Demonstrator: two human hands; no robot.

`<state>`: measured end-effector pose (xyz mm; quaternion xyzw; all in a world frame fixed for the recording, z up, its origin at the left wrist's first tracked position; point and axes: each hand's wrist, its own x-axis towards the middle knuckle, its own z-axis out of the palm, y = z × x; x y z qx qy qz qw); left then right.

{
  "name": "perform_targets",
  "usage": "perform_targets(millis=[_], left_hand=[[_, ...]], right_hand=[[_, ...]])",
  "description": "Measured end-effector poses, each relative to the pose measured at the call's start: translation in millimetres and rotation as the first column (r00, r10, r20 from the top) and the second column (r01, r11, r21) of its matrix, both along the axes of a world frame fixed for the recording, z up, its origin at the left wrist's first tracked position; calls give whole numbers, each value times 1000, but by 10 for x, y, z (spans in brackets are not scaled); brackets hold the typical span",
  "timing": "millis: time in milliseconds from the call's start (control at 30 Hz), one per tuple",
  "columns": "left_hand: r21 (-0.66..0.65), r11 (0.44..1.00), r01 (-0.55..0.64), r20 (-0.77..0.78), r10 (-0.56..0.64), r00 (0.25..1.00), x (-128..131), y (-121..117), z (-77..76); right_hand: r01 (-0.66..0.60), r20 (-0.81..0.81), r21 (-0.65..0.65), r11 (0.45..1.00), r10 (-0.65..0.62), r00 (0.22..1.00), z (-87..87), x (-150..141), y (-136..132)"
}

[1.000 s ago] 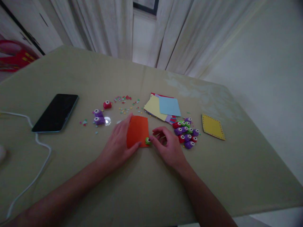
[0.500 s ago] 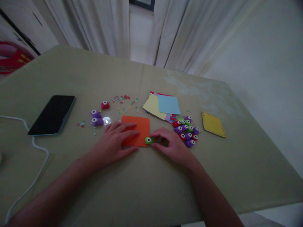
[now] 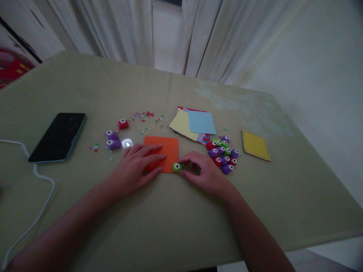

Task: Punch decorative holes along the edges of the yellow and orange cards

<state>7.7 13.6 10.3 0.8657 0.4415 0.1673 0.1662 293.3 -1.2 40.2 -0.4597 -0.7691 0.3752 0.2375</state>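
Left hand point(image 3: 136, 166) spread flat on one orange paper sheet point(image 3: 164, 151), right hand point(image 3: 202, 173) pinching one green paper punch point(image 3: 177, 167) at the sheet's near right corner — three punches point(image 3: 113, 139) far left.

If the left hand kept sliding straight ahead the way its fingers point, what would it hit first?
The left hand lies flat on the orange paper, fingers pointing up and to the right. Carried on, it would probably first meet the stack of coloured paper sheets, though depth is hard to judge.

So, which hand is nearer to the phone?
Left. The left hand lies flat on the orange paper, to the right of the phone. The right hand is farther right, pinching a green punch.
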Motion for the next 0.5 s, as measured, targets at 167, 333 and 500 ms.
perform_targets(millis=[167,333,500], left_hand=[[22,1000,2,-10,-2,1000,-2,-6,-7],[35,999,13,-12,-12,1000,-9,1,-16],[33,999,3,-4,-3,1000,-5,-3,-24]], right_hand=[[-5,5,2,1000,5,1000,5,-2,8],[-8,10,-12,1000,9,1000,24,0,11],[-8,20,-15,1000,8,1000,29,-1,7]])
